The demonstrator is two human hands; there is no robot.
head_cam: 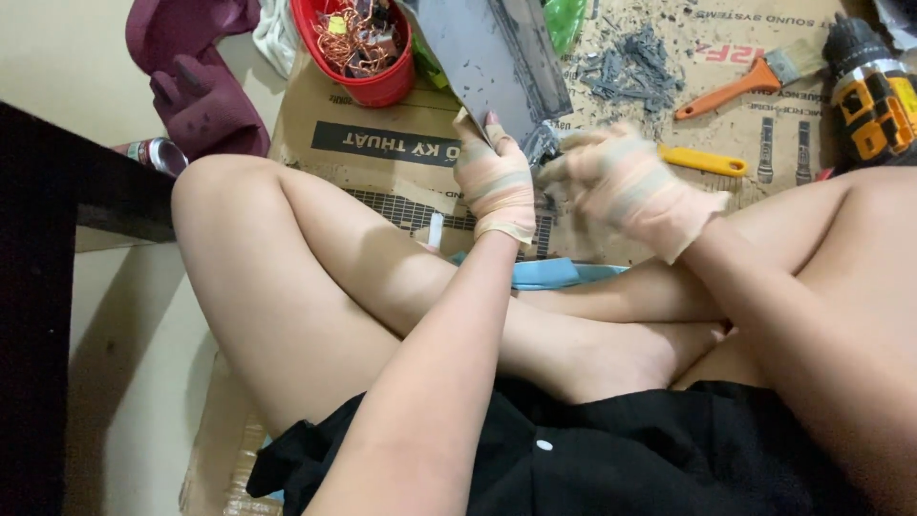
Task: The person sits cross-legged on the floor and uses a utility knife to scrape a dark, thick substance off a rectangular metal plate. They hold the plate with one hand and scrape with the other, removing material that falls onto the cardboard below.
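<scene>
A long grey metal-looking panel [497, 57] slants from the top middle down toward my hands. My left hand [495, 182], in a pale glove with torn fingertips, grips its lower end. My right hand [626, 182], also gloved and blurred by motion, sits just right of the panel's lower corner with fingers curled; whether it holds anything I cannot tell. Both hands hover above my crossed legs and the flattened cardboard [382, 143].
A red bowl [368, 57] of copper wire scraps stands at the top. Grey debris [630, 67], an orange-handled brush [740, 81], a yellow handle [702, 161] and a yellow-black drill [874, 91] lie on the cardboard. A dark table edge [57, 191] is left; a maroon cloth [201, 76] behind.
</scene>
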